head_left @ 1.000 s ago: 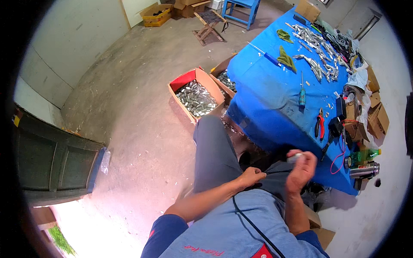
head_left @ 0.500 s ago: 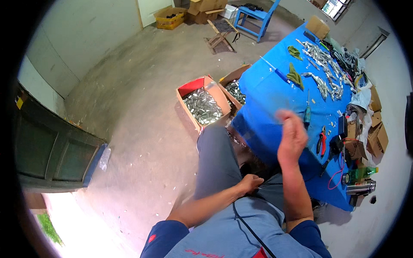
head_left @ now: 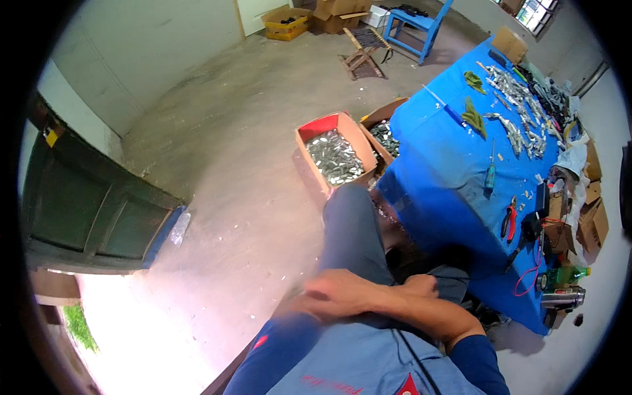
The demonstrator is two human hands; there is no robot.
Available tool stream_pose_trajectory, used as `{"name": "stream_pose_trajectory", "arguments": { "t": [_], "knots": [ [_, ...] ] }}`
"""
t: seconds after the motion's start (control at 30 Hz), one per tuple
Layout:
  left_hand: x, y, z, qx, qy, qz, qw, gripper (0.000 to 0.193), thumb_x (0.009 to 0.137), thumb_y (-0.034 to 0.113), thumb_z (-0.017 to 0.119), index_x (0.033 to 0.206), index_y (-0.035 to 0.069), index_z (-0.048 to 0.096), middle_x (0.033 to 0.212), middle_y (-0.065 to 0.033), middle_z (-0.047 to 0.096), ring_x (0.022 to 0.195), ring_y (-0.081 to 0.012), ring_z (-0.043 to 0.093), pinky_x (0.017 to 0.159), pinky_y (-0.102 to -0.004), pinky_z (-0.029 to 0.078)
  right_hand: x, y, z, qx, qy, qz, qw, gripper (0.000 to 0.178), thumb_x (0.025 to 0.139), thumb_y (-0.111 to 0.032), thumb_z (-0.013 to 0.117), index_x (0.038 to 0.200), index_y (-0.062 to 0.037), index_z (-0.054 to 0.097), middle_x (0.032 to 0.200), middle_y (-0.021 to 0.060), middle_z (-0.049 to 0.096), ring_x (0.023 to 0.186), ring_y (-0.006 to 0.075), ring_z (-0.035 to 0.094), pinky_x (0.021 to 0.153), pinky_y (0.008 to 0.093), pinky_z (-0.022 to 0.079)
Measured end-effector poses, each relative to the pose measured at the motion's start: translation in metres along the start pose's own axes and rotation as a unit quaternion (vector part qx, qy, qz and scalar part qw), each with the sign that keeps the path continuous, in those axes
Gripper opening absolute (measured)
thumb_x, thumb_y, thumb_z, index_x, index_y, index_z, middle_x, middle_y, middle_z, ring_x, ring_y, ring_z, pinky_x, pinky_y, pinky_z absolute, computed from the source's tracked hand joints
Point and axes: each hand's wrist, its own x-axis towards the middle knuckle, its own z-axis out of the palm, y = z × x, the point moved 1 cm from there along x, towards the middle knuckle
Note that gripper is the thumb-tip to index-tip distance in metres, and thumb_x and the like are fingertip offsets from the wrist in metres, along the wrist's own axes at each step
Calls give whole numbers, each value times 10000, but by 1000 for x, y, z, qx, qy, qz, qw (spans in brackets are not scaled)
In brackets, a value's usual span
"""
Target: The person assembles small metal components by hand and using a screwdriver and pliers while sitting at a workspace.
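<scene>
My right arm crosses over my lap. The right hand (head_left: 339,293) lies over my left forearm near the sleeve, smeared by motion, and its fingers cannot be made out clearly. Under it my left arm reaches the other way, so my left hand (head_left: 420,286) rests on my right thigh with its fingers curled. Whatever it may hold is hidden. Ahead of my knee stands a carton (head_left: 360,137) with many small silvery cylinders (head_left: 334,157). A second carton (head_left: 376,116) of similar cylinders stands beside it, against the table.
The blue-covered table (head_left: 431,174) at my right bears red-handled pliers (head_left: 509,220), a screwdriver (head_left: 490,176), green cloth pieces (head_left: 473,118), heaped silvery pieces (head_left: 517,99), a green bottle (head_left: 567,275) and a steel flask (head_left: 563,297). A folding stool (head_left: 365,51), blue chair (head_left: 415,29) and dark door (head_left: 99,197) stand around.
My right hand has swung down and left from beside the table edge to my left forearm. The view has shifted, so the room appears further right. My left hand stays on my lap.
</scene>
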Motion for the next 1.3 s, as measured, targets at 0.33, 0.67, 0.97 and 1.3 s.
{"name": "stream_pose_trajectory", "arguments": {
  "t": [0.33,0.67,0.97,1.3],
  "knots": [
    [8,31,45,104,-26,76,991,348,867,307,601,894,-26,700,945,-280,661,939,-443,628,835,-507,496,39,-54,-21,36,-292,-60,954,401,953,-371,522,831,-7,636,749,148,632,704,265,587,673,380,455],
    [16,27,61,116,-8,49,992,353,868,314,602,893,-24,700,946,-279,659,944,-444,626,835,-508,495,7,-15,3,126,-189,-10,974,259,901,-247,655,781,-20,622,708,50,595,714,99,546,675,263,444],
    [26,24,65,141,-20,47,989,357,869,321,603,891,-22,700,947,-279,658,948,-444,624,835,-509,494,-11,-1,5,202,-162,-71,963,286,880,-215,664,708,-6,573,691,19,563,667,86,478,616,260,399],
    [31,15,74,154,-46,38,986,362,871,328,604,890,-20,700,948,-278,657,953,-445,621,836,-510,494,-29,-22,-1,52,-27,-148,987,285,865,-208,711,704,0,599,664,100,547,607,177,514,571,304,401]
  ]
}}
